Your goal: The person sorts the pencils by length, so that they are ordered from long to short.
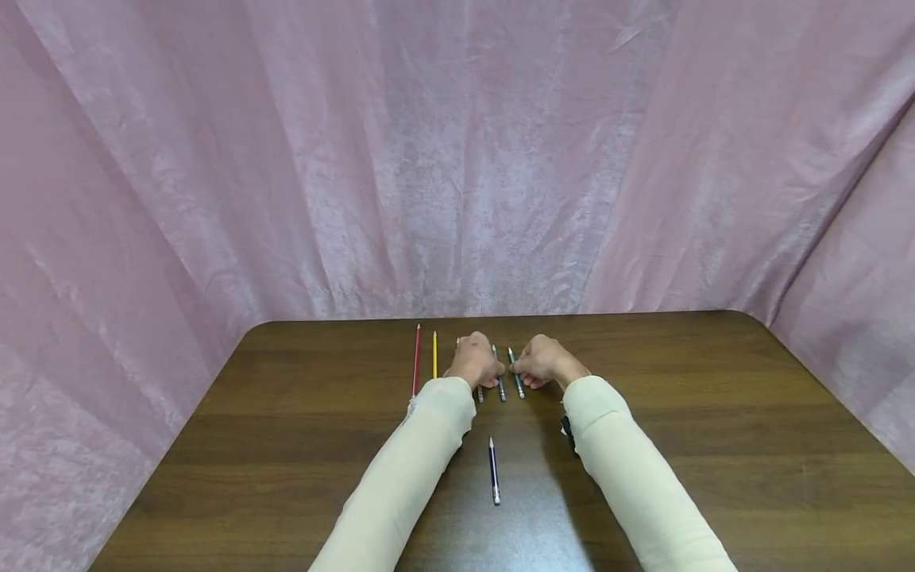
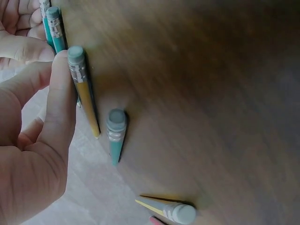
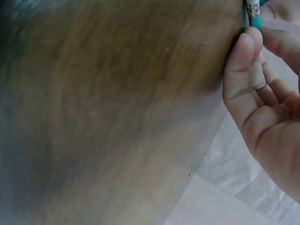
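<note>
In the head view a row of pencils lies near the table's far side. My left hand (image 1: pixel 475 361) pinches a green pencil (image 1: pixel 502 389) with fingers and thumb near its middle. Just right of it, my right hand (image 1: pixel 545 361) pinches another green pencil (image 1: pixel 519 384), nearly parallel to the first. Both eraser ends face me. In the left wrist view an ochre pencil (image 2: pixel 83 91) and a further green pencil (image 2: pixel 116 136) lie beside the left hand; in the head view that hand mostly hides them. The right wrist view shows thumb and finger at a green pencil (image 3: pixel 256 22).
Left of the hands lie a red pencil (image 1: pixel 416 361) and a yellow pencil (image 1: pixel 434 355), partly covered by the left sleeve. A dark blue pencil (image 1: pixel 494 473) lies nearer me, between the forearms. Pink curtains (image 1: pixel 465 159) hang behind the brown wooden table (image 1: pixel 715 413).
</note>
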{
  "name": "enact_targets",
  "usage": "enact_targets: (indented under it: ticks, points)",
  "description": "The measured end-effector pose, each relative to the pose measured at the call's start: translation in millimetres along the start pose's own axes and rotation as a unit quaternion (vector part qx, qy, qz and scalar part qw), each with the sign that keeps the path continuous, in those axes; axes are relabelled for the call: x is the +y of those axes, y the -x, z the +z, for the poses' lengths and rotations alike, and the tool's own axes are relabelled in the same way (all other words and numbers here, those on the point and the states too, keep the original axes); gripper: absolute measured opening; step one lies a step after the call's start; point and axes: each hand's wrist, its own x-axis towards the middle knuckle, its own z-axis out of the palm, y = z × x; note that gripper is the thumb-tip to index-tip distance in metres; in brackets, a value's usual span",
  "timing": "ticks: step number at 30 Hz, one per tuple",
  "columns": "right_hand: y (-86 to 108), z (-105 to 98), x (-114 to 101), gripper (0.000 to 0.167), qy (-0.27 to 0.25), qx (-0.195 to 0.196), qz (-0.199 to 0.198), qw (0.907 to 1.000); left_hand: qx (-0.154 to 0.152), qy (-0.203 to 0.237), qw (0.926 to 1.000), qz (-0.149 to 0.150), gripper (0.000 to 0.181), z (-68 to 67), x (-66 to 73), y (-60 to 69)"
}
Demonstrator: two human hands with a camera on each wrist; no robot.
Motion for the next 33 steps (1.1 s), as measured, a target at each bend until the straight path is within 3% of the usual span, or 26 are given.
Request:
enact_targets:
  ticks: [23,27,33]
  points:
    - [-2.2,5.3,2.0,0.014,0.018,0.017,-0.008,0.9997,-0.018,0.018,0.9995,-0.018,0.020,-1.7,-1.8,-0.8]
    - [-4.0,5.4,1.7,0.015,0.026,0.020,-0.005,0.9994,-0.020,0.026,0.9994,-0.014,0.020,-2.7,-1.1,-0.7]
    - [-5.5,5.8,1.2,0.022,0.046,0.033,0.006,0.9984,-0.005,0.030,0.9994,0.016,0.017,-11.5,0.6,3.1]
